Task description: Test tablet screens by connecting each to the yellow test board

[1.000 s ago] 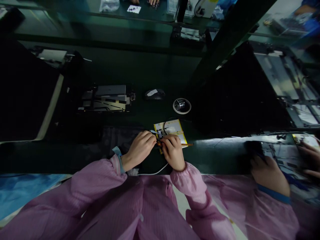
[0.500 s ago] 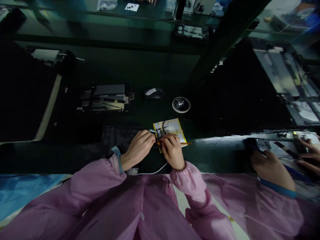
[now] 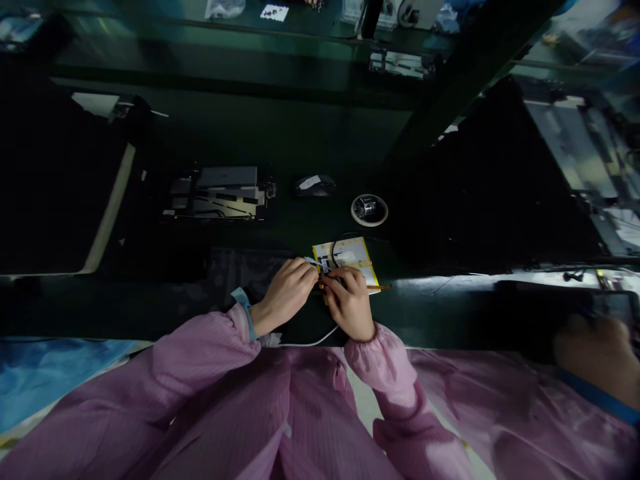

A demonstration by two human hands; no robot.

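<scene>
A small yellow-and-white flat part (image 3: 353, 257) with a black wire lies on the dark green bench in front of me. My left hand (image 3: 287, 293) is curled, its fingertips pinched on a small pale strip at the part's left edge. My right hand (image 3: 351, 301) is closed around a thin orange-brown stick (image 3: 379, 287), whose tip meets the left fingertips over the part. Both hands touch each other there. What lies under the fingers is hidden.
A grey metal assembly (image 3: 220, 193) sits at the back left, a black mouse (image 3: 315, 185) and a round white dish (image 3: 369, 209) behind the part. A white cable (image 3: 313, 343) runs by my wrists. A co-worker's hand (image 3: 597, 353) is at the right.
My hands have hardly moved on the part. The co-worker's hand at the right has slid farther right and down, and the view has shifted slightly.
</scene>
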